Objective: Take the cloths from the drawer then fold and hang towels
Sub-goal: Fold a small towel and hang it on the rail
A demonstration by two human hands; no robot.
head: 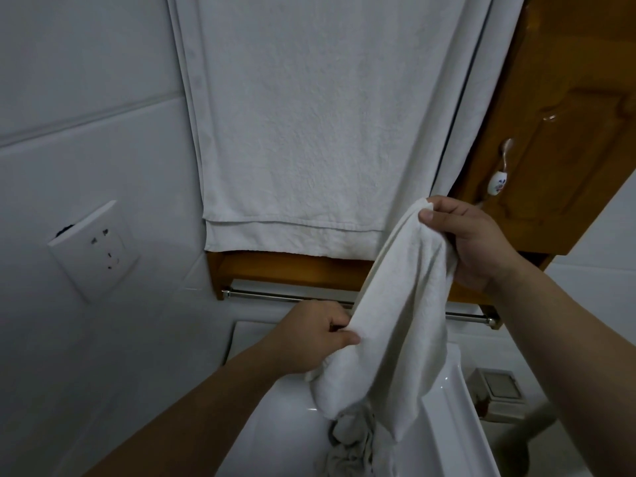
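Observation:
A white towel [395, 325] hangs bunched between my two hands, in front of the metal towel bar [275, 295]. My right hand [471, 242] pinches its top end up high, near the cupboard door. My left hand [313, 335] grips the towel's left edge lower down, just below the bar. A large white towel [309, 132] hangs flat above, covering the wall down to the wooden shelf. More crumpled cloths [351, 445] lie in the white basin [275, 425] under the held towel.
A wooden cupboard door [568, 132] with a ceramic-tipped handle [499, 180] stands at the upper right. A white wall socket [94, 246] sits on the tiled wall to the left. A grey box [499, 394] lies on the floor at the right.

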